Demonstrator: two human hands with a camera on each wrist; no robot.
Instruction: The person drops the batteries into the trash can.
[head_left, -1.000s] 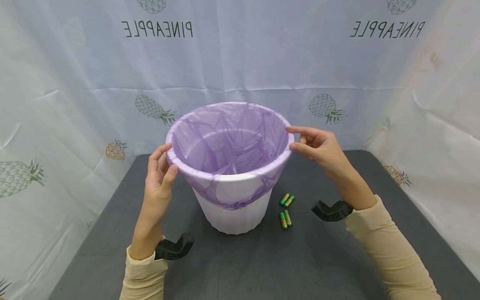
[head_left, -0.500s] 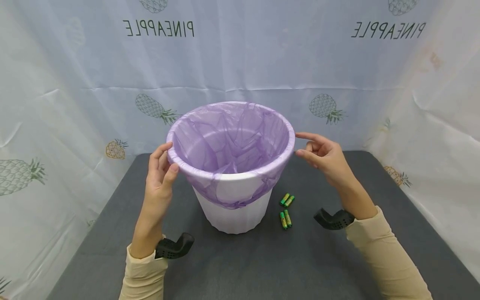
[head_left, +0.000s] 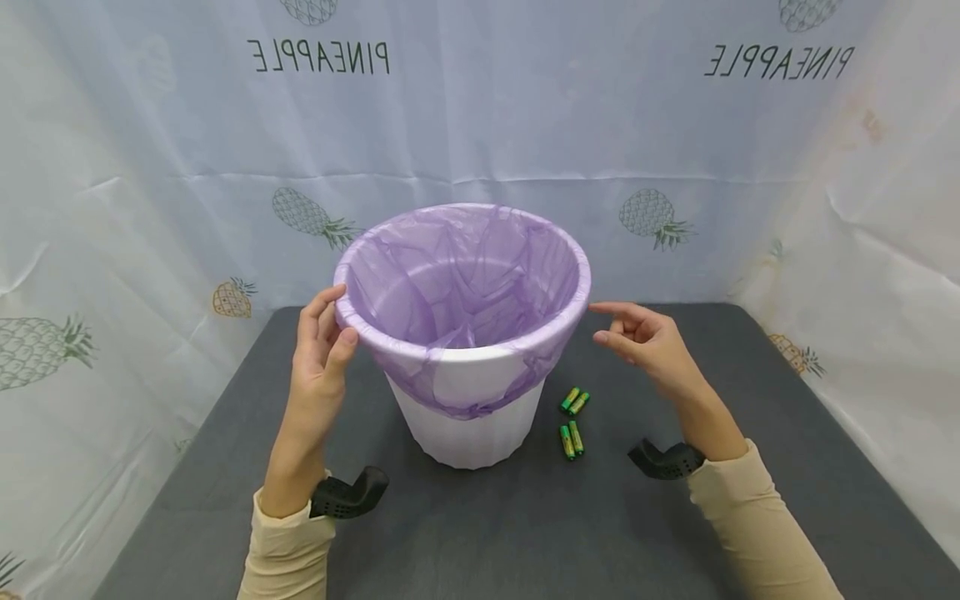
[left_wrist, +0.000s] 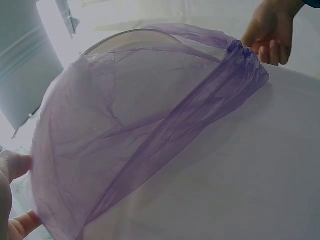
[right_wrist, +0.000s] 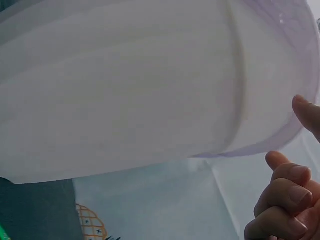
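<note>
A white trash can (head_left: 465, 433) stands upright on the dark table, lined with a purple, see-through trash bag (head_left: 450, 292) folded over its rim. On the can's left side, the fingertips and spread thumb of my left hand (head_left: 318, 362) touch the bag-covered rim; the left wrist view shows them at the bag (left_wrist: 115, 115). My right hand (head_left: 648, 342) hovers just off the right side, index finger extended toward the can and the others loosely curled. Nothing is in its grasp. From the right wrist, its fingers sit close beside the can's wall (right_wrist: 125, 95).
Several small green batteries lie in two pairs right of the can: an upper pair (head_left: 575, 401) and a lower pair (head_left: 571, 440). The dark table (head_left: 480, 533) extends around the can. A pineapple-print curtain (head_left: 480, 108) hangs behind and at both sides.
My right hand has let go of the rim's right side and moved down, slightly away from the can. The left hand has stayed at the rim. The can and batteries have not moved.
</note>
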